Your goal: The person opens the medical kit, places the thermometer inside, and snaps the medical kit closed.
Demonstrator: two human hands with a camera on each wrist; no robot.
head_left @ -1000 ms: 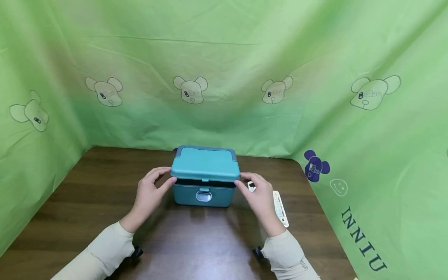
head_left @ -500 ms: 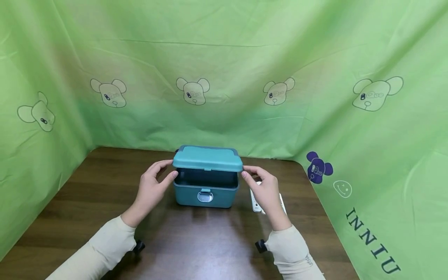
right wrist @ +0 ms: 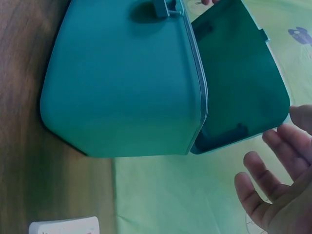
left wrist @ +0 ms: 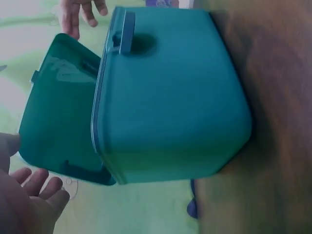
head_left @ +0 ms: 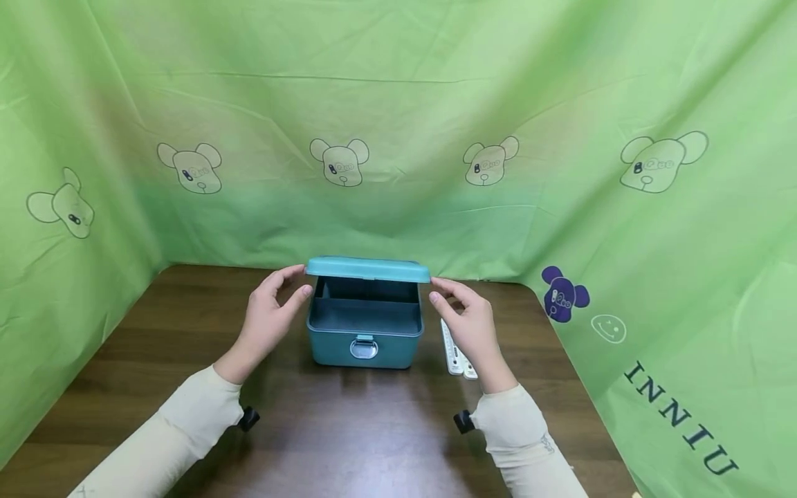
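One rectangular teal plastic box [head_left: 364, 348] stands lengthwise along the far edge of the brown wooden table [head_left: 156, 339], its raised teal lid [head_left: 367, 268] between loosely spread left hand [head_left: 266, 319] and right hand [head_left: 471, 325].

Box [head_left: 333, 348]: stood on the table [head_left: 349, 443], set toward the far edge, and here it is flanked on both sides.
Lid [head_left: 367, 268]: joined at the box's back, its front edge held up above the opening right now.
Latch [head_left: 364, 348]: mounted mid-front on the box.
Left hand [head_left: 264, 321]: placed at the lid's left end.
Right hand [head_left: 471, 325]: placed at the opposite end.
Strips [head_left: 451, 351]: laid side by side, right of the box, partly covered by the right hand.
Cloth [head_left: 405, 221]: hung behind the table and along both sides.
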